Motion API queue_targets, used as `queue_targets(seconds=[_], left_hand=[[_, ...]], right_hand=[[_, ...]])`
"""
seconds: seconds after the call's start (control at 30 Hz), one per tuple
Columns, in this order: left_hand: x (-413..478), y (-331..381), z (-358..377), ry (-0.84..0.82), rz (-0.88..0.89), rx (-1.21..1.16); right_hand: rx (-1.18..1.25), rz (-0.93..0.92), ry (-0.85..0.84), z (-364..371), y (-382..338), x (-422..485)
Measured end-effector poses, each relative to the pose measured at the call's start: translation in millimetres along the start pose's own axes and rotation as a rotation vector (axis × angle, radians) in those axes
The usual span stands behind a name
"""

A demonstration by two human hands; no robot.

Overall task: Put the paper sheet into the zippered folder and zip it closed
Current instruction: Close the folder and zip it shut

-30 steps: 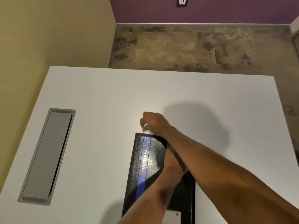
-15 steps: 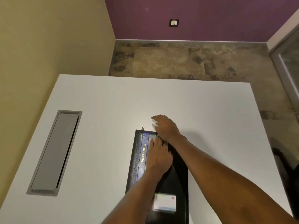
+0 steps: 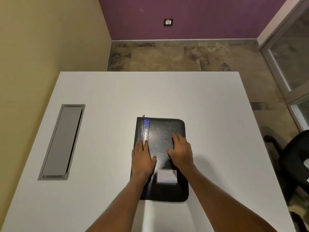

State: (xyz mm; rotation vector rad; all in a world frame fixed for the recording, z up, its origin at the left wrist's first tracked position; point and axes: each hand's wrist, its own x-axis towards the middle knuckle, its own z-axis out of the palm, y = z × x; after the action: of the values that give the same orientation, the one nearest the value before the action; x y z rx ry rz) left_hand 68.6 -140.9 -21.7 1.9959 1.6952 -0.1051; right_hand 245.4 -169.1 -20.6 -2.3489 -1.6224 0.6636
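In the head view, a black zippered folder (image 3: 160,158) lies flat and closed on the white table (image 3: 103,97), directly under both hands. The left hand (image 3: 143,158) rests palm down on the left part of the cover, its fingers spread flat and reaching the blue stripe (image 3: 146,129) with blurred gold lettering. The right hand (image 3: 181,151) rests palm down on the right part of the cover, fingers also flat and a little apart. Neither hand holds anything; both only press on the cover. Between the two wrists, on the near part of the cover, there is a small white label (image 3: 166,176). Beyond the left fingertips, at the far left corner of the folder, a small metal zipper pull (image 3: 143,115) sticks out. The paper sheet cannot be seen. Well to the left of the left hand, a grey cable hatch (image 3: 62,142) is set into the table. To the right of the right arm, beyond the table edge, a black chair (image 3: 294,158) stands on the floor.
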Motion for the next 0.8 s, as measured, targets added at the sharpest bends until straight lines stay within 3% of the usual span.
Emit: queue_targets(seconds=[0.43, 0.8], left_hand=[[-46.4, -40.9, 18.7, -0.030, -0.209, -0.228], [-15.7, -36.9, 8.6, -0.073, -0.444, -0.290]], right_hand=[[0.143, 0.268, -0.006, 26.8, 19.8, -80.8], [0.420, 0.522, -0.077, 25.1, 38.5, -63.2]])
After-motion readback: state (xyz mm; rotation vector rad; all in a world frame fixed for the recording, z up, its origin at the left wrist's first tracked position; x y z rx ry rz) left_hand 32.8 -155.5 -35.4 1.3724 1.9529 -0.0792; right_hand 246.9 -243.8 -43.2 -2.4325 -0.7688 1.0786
